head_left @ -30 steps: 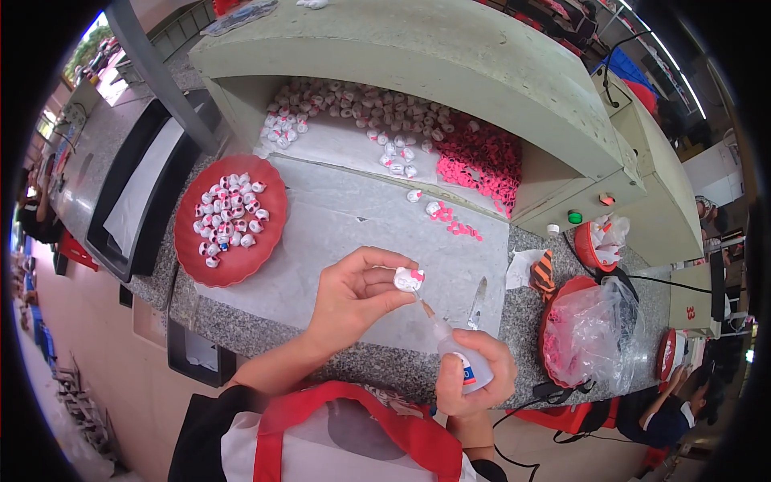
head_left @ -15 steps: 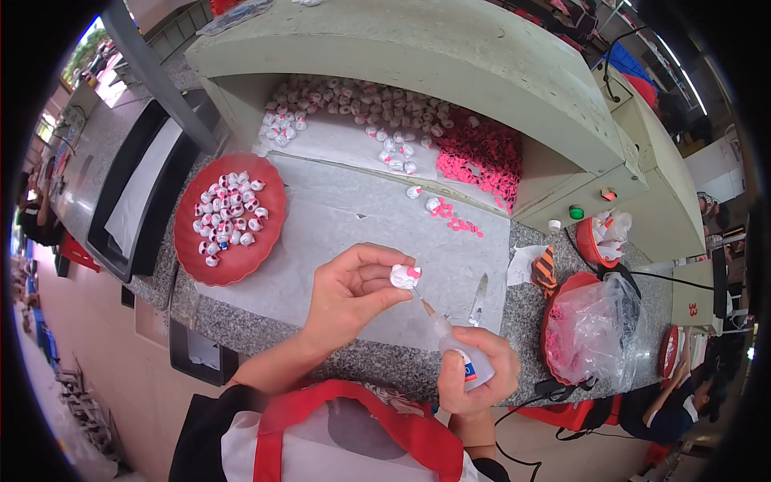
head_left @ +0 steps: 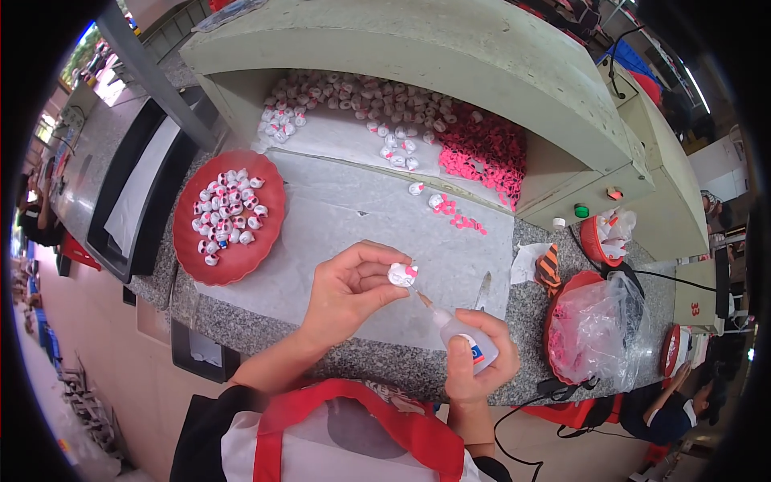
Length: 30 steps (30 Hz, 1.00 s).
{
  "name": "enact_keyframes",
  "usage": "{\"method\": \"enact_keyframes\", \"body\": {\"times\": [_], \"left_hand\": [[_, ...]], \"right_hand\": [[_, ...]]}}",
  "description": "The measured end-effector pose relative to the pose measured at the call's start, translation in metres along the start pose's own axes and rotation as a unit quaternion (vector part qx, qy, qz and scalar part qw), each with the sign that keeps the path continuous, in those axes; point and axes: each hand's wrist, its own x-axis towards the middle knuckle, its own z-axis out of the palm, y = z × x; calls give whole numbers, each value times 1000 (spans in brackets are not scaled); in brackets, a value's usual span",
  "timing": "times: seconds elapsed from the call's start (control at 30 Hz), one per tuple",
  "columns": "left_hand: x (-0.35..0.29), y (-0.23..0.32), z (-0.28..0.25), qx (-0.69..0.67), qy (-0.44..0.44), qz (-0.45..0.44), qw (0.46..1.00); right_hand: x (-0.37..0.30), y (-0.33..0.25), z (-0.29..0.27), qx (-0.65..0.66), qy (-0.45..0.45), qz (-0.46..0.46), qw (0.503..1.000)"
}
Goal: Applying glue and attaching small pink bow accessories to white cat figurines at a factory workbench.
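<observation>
Between the fingers and thumb of my left hand [head_left: 345, 293] is a small white figurine head [head_left: 402, 275] with a pink patch. My right hand [head_left: 482, 357] wraps round a translucent glue bottle [head_left: 474, 341] with a thin nozzle. The nozzle tip points up and left at the figurine head, just short of it. Beyond my hands, two more white heads and several pink pieces [head_left: 456, 218] lie on the white sheet [head_left: 329, 201]. On the left, a red scalloped dish [head_left: 269, 241] holds many finished-looking white heads with dark and pink markings.
A grey-green shelf unit [head_left: 401, 48] arches over piled white heads [head_left: 353, 92] and a heap of pink pieces [head_left: 490, 157]. Tweezers [head_left: 484, 291] lie by my right hand. Right of them are a striped orange cloth [head_left: 548, 269] and a red dish with a plastic bag [head_left: 602, 329].
The glue bottle has drawn back slightly down and right, so its nozzle has come away from the figurine head. My left hand keeps its pinch, nearly unmoved.
</observation>
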Motion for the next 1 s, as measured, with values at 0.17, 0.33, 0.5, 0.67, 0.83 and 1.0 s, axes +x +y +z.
{"method": "enact_keyframes", "body": {"times": [0.17, 0.33, 0.5, 0.67, 0.83, 1.0], "left_hand": [[4, -13, -10, -11, 22, -9, 1000], [5, -19, 1, 6, 17, -61, 998], [6, -19, -9, 31, 42, -40, 998], [6, -24, -3, 33, 65, -68, 995], [3, -24, 5, 43, 43, -55, 997], [-1, -25, -1, 40, 50, -33, 997]], "right_hand": [[9, 35, -7, 229, -4, 319, 920], [52, 166, -22, -58, -10, 306, 950], [106, 182, -18, -408, -105, 176, 890], [72, 165, -26, -299, -81, 131, 942], [41, 74, -11, -98, -43, 156, 982], [38, 97, -19, 138, -68, 371, 916]]}}
